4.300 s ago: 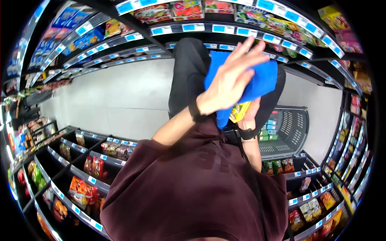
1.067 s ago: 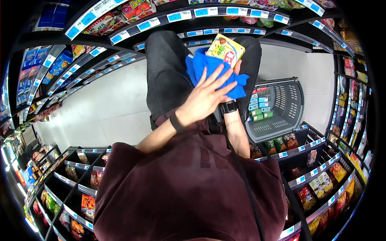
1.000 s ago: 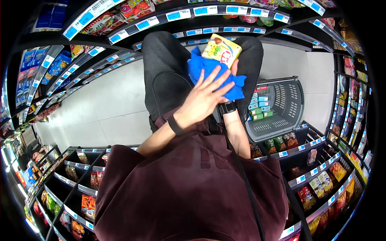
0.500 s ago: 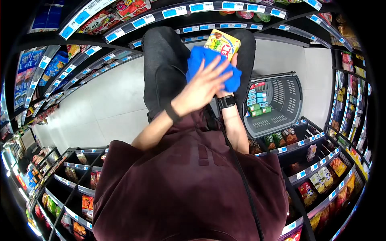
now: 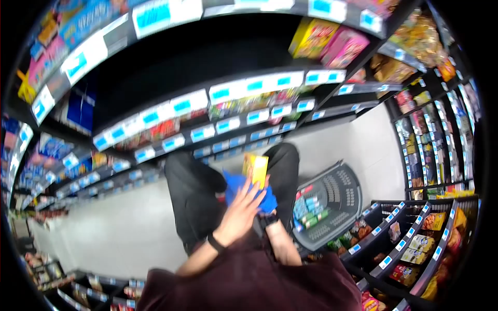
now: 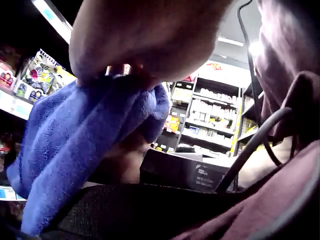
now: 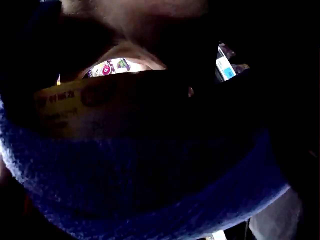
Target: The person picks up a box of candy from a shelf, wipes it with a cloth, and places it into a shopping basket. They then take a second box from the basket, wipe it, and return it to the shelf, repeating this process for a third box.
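Note:
In the head view, a yellow snack box (image 5: 256,168) sticks out of a blue cloth (image 5: 235,185) between my knees. My right hand (image 5: 267,180) grips the box from below, its thumb side showing at the box's edge and the rest hidden under the cloth. Across the cloth and the box's near end lies my left hand (image 5: 243,206), fingers extended. Folds of the blue cloth (image 6: 90,135) hang beneath the left hand in the left wrist view. The right wrist view is dark, with a printed yellow box side (image 7: 62,107) above the blue cloth (image 7: 125,200).
A grey shopping basket (image 5: 337,207) with several blue and green boxes stands on the floor to my right. Ahead, a dark shelf bay holds a yellow box (image 5: 313,38) and a pink box (image 5: 344,46) at its right end. Low snack shelves (image 5: 402,243) stand behind the basket.
The head view has tilted up, bringing in the higher shelf. The left hand, raised over the cloth earlier, now lies on it, and the box, mostly covered then, sticks out.

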`<action>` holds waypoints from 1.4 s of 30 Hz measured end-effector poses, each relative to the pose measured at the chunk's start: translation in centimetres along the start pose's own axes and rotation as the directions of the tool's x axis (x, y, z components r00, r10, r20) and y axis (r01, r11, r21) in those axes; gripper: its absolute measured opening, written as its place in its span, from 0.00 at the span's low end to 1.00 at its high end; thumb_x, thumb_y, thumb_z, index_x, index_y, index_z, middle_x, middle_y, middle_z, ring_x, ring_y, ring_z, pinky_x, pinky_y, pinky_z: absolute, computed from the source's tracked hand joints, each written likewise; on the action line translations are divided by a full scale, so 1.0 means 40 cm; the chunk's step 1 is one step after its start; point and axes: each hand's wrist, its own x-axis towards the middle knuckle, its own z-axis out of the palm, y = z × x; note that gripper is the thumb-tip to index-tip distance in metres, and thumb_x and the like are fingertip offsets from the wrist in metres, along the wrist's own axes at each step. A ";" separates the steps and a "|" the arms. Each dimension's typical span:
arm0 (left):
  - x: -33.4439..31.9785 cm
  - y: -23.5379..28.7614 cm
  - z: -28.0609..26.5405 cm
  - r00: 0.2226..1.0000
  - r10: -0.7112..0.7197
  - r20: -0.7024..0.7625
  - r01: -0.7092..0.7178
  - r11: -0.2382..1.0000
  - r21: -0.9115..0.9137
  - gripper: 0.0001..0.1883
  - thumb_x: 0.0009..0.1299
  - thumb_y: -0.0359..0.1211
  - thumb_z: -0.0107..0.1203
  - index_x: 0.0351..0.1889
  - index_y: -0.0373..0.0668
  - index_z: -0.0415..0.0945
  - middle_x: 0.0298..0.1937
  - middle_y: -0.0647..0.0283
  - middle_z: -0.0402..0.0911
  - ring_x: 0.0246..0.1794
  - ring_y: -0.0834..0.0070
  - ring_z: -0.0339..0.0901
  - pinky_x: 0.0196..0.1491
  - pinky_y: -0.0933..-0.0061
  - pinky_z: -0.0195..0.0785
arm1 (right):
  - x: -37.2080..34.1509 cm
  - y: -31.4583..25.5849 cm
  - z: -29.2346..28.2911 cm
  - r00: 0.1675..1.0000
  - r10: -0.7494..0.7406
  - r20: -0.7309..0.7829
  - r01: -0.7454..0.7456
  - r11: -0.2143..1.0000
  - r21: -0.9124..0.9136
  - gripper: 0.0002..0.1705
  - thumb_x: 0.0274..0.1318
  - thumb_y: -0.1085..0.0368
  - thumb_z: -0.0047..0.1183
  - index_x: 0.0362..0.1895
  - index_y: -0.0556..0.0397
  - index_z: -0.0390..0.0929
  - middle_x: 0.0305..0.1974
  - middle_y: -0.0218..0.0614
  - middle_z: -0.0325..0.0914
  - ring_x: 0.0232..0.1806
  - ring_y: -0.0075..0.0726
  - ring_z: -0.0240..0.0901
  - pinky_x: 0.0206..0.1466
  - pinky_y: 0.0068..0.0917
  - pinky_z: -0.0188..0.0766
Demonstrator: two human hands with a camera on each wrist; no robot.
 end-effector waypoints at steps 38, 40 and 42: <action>-0.072 -0.173 -0.042 0.895 -0.403 0.191 0.392 0.505 -0.769 0.21 0.74 0.39 0.56 0.56 0.32 0.72 0.35 0.59 0.85 0.36 0.83 0.75 0.41 0.77 0.67 | -0.085 -0.086 0.122 0.990 -0.124 -0.064 0.122 0.992 -0.038 0.30 0.64 0.54 0.48 0.63 0.62 0.67 0.56 0.45 0.78 0.53 0.39 0.79 0.57 0.33 0.76; -0.076 -0.165 -0.059 0.917 -0.361 0.168 0.365 0.595 -0.716 0.20 0.72 0.38 0.58 0.53 0.32 0.73 0.35 0.56 0.86 0.35 0.84 0.76 0.40 0.78 0.67 | -0.075 -0.081 0.127 0.983 -0.175 -0.061 0.167 0.978 -0.124 0.26 0.66 0.60 0.49 0.63 0.61 0.66 0.54 0.42 0.78 0.53 0.31 0.78 0.55 0.27 0.75; -0.077 -0.154 -0.072 0.914 -0.381 0.139 0.376 0.670 -0.640 0.17 0.68 0.35 0.61 0.49 0.32 0.76 0.34 0.53 0.87 0.31 0.82 0.79 0.37 0.77 0.70 | -0.071 -0.078 0.148 0.956 -0.285 -0.068 0.249 0.914 -0.320 0.27 0.66 0.62 0.50 0.65 0.61 0.64 0.56 0.41 0.76 0.55 0.29 0.75 0.57 0.25 0.72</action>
